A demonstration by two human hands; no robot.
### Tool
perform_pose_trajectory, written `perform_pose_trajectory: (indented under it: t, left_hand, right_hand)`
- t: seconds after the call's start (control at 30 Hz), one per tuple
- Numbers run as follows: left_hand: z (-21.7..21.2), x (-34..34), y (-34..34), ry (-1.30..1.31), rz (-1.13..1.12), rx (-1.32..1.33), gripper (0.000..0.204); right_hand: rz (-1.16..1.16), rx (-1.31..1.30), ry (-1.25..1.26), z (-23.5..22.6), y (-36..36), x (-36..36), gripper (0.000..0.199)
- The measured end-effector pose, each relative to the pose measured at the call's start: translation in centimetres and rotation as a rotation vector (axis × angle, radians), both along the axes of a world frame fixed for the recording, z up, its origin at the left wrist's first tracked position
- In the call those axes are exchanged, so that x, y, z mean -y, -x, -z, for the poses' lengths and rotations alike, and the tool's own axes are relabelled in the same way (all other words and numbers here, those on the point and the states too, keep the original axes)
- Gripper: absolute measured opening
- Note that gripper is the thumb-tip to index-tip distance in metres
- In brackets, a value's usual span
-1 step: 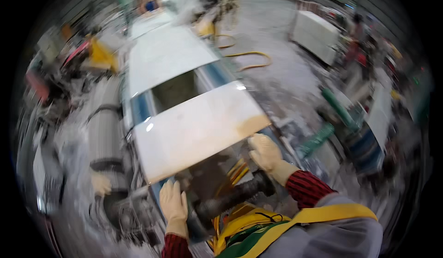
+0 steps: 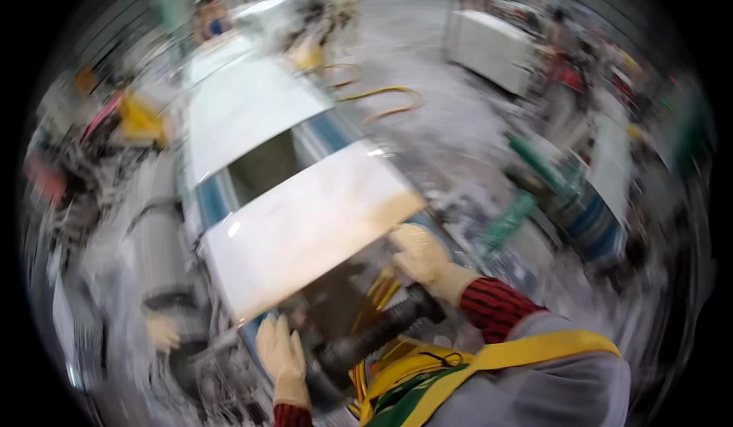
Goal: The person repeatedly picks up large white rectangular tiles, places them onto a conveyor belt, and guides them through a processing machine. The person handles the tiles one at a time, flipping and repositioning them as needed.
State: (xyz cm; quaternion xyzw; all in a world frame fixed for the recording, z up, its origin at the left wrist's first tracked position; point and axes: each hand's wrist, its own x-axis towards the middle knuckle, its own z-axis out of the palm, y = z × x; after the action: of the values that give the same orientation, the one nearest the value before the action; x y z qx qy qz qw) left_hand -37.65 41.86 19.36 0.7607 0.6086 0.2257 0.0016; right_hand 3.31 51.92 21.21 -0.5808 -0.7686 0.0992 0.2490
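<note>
A large white slab (image 2: 313, 228) with a tan patch at its near right corner lies across a blue-sided frame below me. My left hand (image 2: 280, 354), in a cream glove, rests by the slab's near left corner, its fingers stretched out and holding nothing. My right hand (image 2: 421, 255), gloved alike, lies at the near right corner, fingers extended along the slab's edge. Whether its fingertips press on the slab or only on the frame beside it, I cannot tell. Between my hands a dark ribbed roller (image 2: 378, 335) spans the frame, close to my body.
Farther along the frame lies another white panel (image 2: 252, 118). A grey ribbed cylinder (image 2: 156, 232) runs along the left side, with a loose glove (image 2: 163, 331) on it. Yellow hose (image 2: 393, 91) curls on the floor. Green cylinders (image 2: 510, 219) stand at right; a person (image 2: 212, 16) is at the far end.
The whole view has swung, so the slab and surroundings sit farther left and the slab slightly lower. Both hands keep nearly the same places beside the slab.
</note>
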Motion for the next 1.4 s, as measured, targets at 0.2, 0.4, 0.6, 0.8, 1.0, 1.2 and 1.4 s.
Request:
perform_pose_trajectory:
  t: [0.2,0.4,0.6,0.8,1.0,1.2,1.4]
  left_hand:
    - [1.2,-1.3,-0.5,-0.112,0.167,-0.051,0.042]
    - [0.9,1.1,-0.2,-0.089,0.147,-0.1,0.041]
    - [1.7,2.0,1.1,0.025,0.077,-0.037,0.044]
    - [1.6,0.9,0.5,0.031,0.023,-0.074,0.049]
    - [2.2,2.0,0.9,0.004,-0.028,-0.111,0.045]
    - [2.3,2.2,0.6,0.043,-0.046,-0.114,0.045]
    - [1.8,2.5,0.5,0.06,-0.058,-0.118,0.045]
  right_hand:
    - [-0.03,0.097,-0.214,4.4,-3.2,0.7,0.053]
    - [0.018,0.19,-0.162,6.0,-2.6,1.8,0.057]
    - [0.012,-0.024,0.046,2.7,-1.4,0.8,0.045]
    - [0.065,0.069,-0.07,3.1,-1.6,1.8,0.048]
    - [-0.029,0.147,-0.143,3.3,-1.9,2.2,0.048]
    - [-0.013,0.165,-0.097,2.0,-1.6,2.6,0.043]
    - [-0.026,0.209,-0.187,2.6,-1.8,3.0,0.044]
